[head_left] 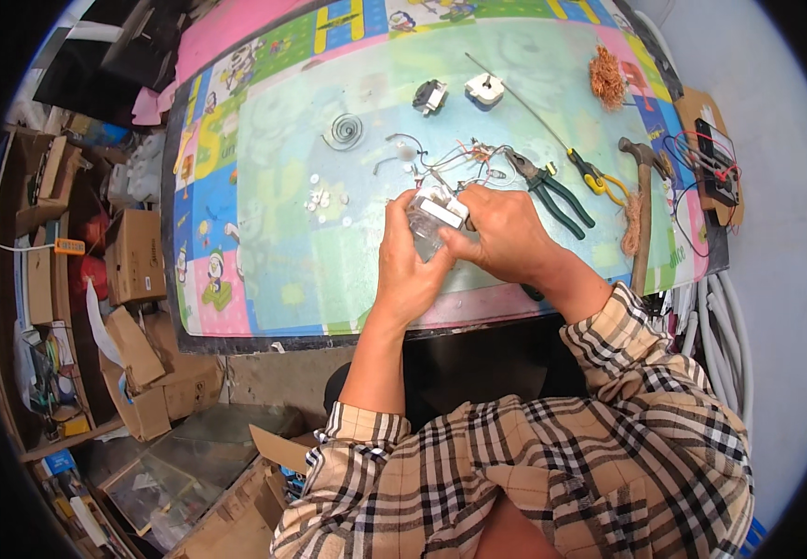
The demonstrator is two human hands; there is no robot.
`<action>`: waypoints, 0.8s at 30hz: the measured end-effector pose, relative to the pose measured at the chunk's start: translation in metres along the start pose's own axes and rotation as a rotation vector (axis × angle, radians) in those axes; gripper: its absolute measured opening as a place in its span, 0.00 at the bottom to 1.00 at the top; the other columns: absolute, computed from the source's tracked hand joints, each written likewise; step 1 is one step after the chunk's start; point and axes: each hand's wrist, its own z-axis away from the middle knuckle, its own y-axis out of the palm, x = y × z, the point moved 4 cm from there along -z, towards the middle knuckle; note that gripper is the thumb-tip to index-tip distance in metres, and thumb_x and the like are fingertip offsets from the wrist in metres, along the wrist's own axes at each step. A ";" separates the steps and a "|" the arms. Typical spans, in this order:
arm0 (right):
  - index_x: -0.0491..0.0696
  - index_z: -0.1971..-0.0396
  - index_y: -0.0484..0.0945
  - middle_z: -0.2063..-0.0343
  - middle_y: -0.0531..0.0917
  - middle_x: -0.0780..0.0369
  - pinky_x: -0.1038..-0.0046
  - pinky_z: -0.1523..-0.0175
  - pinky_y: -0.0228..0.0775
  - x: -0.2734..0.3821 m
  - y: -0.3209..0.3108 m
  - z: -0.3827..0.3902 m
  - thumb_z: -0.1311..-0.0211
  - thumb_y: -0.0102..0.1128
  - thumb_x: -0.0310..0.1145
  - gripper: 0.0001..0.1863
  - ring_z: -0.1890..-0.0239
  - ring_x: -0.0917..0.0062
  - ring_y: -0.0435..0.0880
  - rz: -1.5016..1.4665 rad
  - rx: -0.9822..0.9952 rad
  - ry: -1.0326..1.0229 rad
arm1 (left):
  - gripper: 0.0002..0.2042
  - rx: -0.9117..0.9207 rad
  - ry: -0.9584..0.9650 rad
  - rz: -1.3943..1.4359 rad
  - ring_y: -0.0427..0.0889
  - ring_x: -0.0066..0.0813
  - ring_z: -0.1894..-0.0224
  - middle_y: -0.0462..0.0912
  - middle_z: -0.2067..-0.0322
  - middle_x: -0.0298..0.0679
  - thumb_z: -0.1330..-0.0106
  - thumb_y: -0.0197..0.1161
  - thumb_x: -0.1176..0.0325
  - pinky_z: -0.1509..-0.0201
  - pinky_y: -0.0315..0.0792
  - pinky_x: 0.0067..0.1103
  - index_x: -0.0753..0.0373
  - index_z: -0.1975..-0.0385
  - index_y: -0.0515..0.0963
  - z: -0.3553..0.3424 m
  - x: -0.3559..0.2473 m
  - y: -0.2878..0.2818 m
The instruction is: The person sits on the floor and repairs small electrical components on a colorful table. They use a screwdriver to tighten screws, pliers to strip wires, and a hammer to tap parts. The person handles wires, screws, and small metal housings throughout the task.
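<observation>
Close to the table's near edge, my left hand (409,253) and my right hand (508,231) are both closed around a small white and clear plastic housing (442,212). The fingers of my left hand wrap its left side, and my right thumb presses against its right side. Just beyond it lies a tangle of thin wires (464,154). Green-handled pliers (552,194) rest to the right of the wires. Several small white round pieces (318,199) are scattered to the left. A flat coiled spring (343,132) lies farther back.
A black and white part (429,97) and a white part (485,90) sit at the back. A long metal rod (524,104), yellow-handled pliers (599,177), a hammer (643,186) and copper wire bundles (607,78) lie rightward. A meter with leads (715,163) stands at the right edge.
</observation>
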 end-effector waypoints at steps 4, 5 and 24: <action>0.40 0.74 0.77 0.80 0.78 0.53 0.64 0.69 0.68 -0.013 0.010 -0.004 0.39 0.54 0.48 0.23 0.78 0.61 0.77 -0.283 0.136 0.246 | 0.34 -0.068 0.007 -0.175 0.76 0.34 0.51 0.75 0.51 0.47 0.42 0.67 0.71 0.46 0.71 0.27 0.66 0.38 0.57 -0.005 -0.010 -0.002; 0.39 0.75 0.76 0.81 0.77 0.53 0.65 0.69 0.68 -0.018 0.015 -0.004 0.38 0.53 0.48 0.23 0.79 0.62 0.76 -0.362 0.132 0.282 | 0.37 -0.111 -0.024 -0.166 0.78 0.39 0.51 0.75 0.51 0.50 0.46 0.71 0.70 0.48 0.73 0.29 0.67 0.38 0.57 -0.006 -0.016 -0.004; 0.44 0.71 0.69 0.80 0.70 0.61 0.83 0.86 0.46 -0.042 0.052 0.010 0.34 0.50 0.53 0.24 0.90 0.86 0.55 -1.401 0.288 1.186 | 0.31 -0.156 0.279 -0.414 0.72 0.47 0.40 0.71 0.41 0.48 0.53 0.67 0.82 0.41 0.71 0.32 0.63 0.43 0.71 -0.006 -0.017 -0.007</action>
